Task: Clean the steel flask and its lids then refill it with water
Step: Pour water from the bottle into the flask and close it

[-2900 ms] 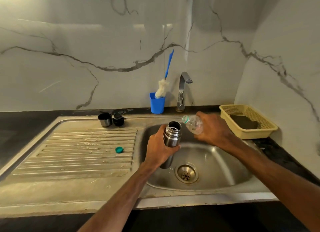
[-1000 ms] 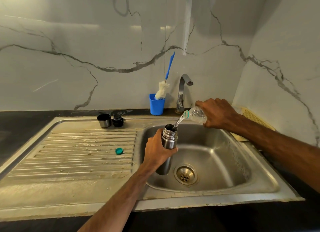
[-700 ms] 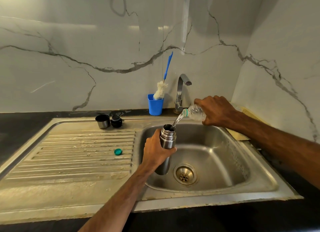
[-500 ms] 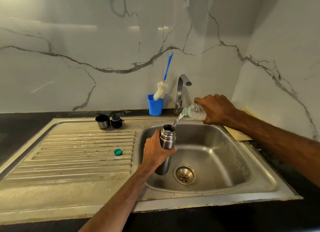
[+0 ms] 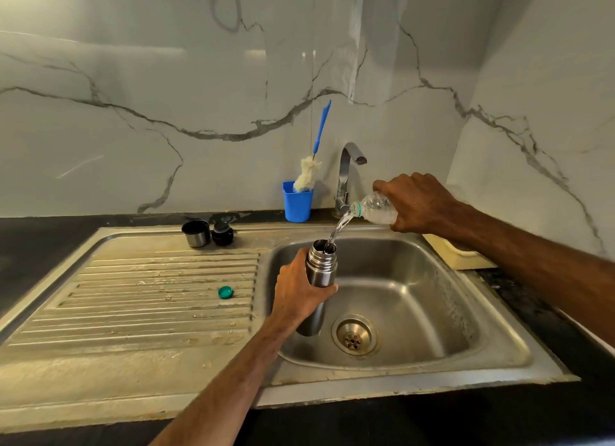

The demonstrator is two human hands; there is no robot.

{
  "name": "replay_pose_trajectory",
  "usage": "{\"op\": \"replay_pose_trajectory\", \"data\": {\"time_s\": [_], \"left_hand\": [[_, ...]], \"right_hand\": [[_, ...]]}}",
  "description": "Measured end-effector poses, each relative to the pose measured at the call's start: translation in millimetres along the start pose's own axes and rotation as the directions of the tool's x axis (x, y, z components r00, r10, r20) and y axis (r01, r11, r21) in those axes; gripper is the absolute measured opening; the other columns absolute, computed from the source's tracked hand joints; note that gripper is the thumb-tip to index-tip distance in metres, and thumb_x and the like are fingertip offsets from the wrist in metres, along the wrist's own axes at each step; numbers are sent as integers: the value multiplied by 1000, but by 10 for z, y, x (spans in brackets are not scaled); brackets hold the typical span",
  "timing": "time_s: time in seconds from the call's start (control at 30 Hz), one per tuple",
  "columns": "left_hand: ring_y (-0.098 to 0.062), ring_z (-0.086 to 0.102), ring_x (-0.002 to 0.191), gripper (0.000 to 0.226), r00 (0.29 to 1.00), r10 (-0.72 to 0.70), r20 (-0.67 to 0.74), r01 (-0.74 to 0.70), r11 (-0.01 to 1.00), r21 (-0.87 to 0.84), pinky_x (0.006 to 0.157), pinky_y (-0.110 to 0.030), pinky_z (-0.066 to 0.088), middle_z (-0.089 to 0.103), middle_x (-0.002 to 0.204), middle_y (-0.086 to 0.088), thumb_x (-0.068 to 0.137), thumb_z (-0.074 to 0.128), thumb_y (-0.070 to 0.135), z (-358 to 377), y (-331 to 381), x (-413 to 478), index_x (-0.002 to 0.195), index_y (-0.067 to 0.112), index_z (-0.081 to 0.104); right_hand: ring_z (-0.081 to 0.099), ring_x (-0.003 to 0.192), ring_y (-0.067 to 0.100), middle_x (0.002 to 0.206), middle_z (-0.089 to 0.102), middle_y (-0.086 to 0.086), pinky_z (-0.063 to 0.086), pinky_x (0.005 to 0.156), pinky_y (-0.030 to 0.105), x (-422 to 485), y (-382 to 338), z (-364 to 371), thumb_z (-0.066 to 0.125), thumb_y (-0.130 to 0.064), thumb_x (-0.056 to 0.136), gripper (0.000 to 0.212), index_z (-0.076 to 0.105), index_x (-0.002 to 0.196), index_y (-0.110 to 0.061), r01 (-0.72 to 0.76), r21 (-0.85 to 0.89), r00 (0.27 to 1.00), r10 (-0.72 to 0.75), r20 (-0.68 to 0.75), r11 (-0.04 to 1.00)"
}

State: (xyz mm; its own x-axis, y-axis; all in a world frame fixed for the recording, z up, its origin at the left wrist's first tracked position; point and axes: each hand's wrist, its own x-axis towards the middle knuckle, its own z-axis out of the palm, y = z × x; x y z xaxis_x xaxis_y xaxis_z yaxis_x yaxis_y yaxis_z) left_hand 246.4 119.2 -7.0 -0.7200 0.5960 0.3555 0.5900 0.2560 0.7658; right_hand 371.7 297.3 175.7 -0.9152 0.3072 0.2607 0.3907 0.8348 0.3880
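Note:
My left hand (image 5: 299, 292) grips the steel flask (image 5: 320, 266) upright over the sink basin (image 5: 416, 312), its mouth uncovered. My right hand (image 5: 419, 206) holds a clear plastic bottle (image 5: 376, 209) tipped down to the left, and a stream of water runs from its neck into the flask mouth. The steel cup lid (image 5: 195, 233) and the black inner lid (image 5: 222, 233) stand side by side at the back of the drainboard (image 5: 133, 296). A small green bottle cap (image 5: 225, 292) lies on the drainboard ridges.
A blue cup (image 5: 297, 204) holding a bottle brush (image 5: 311, 169) stands against the marble wall beside the tap (image 5: 347, 176). A yellow basket (image 5: 456, 252) sits right of the sink, mostly hidden by my right arm. Dark countertop surrounds the sink.
My right hand lifted and tilted the bottle, and water now pours steadily into the flask. The flask and my left hand have stayed almost still over the basin.

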Motion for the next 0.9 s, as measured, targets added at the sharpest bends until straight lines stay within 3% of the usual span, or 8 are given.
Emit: {"op": "replay_pose_trajectory", "data": {"time_s": [0.1, 0.4, 0.57, 0.9], "left_hand": [[-2, 63, 93, 79, 1000, 1, 1, -1, 1000, -3, 85, -21, 51, 71, 116, 6, 64, 96, 28, -3, 3, -2, 132, 23, 55], [-2, 62, 93, 81, 1000, 3, 6, -3, 1000, -11, 86, -21, 50, 71, 118, 5, 65, 95, 27, 4, -4, 2, 133, 23, 54], [-3, 65, 92, 77, 1000, 6, 5, -6, 1000, -9, 88, -28, 57, 71, 113, 8, 64, 96, 30, -2, -27, -1, 129, 25, 55], [-3, 64, 93, 78, 1000, 1, 2, -1, 1000, -18, 86, -22, 53, 71, 114, 7, 64, 96, 29, -11, -20, -4, 130, 24, 55]], "right_hand": [[64, 93, 27, 111, 67, 9, 46, 73, 32, 3, 10, -23, 81, -38, 77, 64, 50, 131, -21, 6, -15, 1000, -6, 6, 1000], [63, 98, 25, 118, 66, 10, 54, 86, 35, 26, 37, -46, 79, -40, 82, 65, 47, 136, -21, 11, 0, 1000, -11, 18, 1000], [64, 97, 25, 115, 66, 10, 50, 82, 34, 46, 57, -48, 79, -38, 81, 65, 48, 135, -21, 7, -43, 1000, -6, 11, 999], [64, 96, 25, 115, 66, 9, 48, 79, 32, 64, 53, -80, 78, -38, 83, 63, 48, 136, -21, 16, -48, 1000, -16, 10, 999]]}}
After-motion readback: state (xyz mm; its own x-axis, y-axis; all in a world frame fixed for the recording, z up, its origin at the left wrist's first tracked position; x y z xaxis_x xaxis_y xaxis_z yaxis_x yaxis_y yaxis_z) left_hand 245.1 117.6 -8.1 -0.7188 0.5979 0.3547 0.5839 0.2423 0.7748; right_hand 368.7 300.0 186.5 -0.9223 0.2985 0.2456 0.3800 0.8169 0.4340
